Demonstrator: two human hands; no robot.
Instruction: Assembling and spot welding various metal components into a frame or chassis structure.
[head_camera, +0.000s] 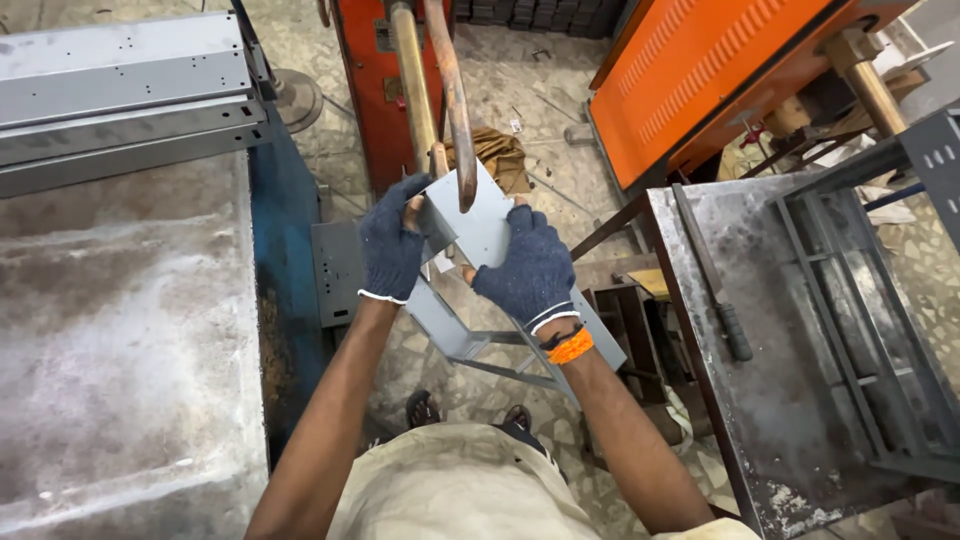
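Both my hands wear dark blue knit gloves and grip a bent grey sheet-metal part (478, 225). My left hand (392, 246) holds its left edge; my right hand (530, 268), with an orange band at the wrist, holds its right side. The part sits between the two copper arms of a spot welder: the upper curved arm (452, 90) ends on the sheet's top face, and the lower arm (412, 85) runs in behind it. The part's lower grey length (445, 325) slopes down toward my body.
A worn metal table (120, 330) with stacked grey sheet-metal channels (120, 85) lies at my left. At my right is a rusty steel table (790, 400) carrying a grey metal frame (870, 330) and a long file-like tool (715, 275). An orange machine (710, 70) is behind.
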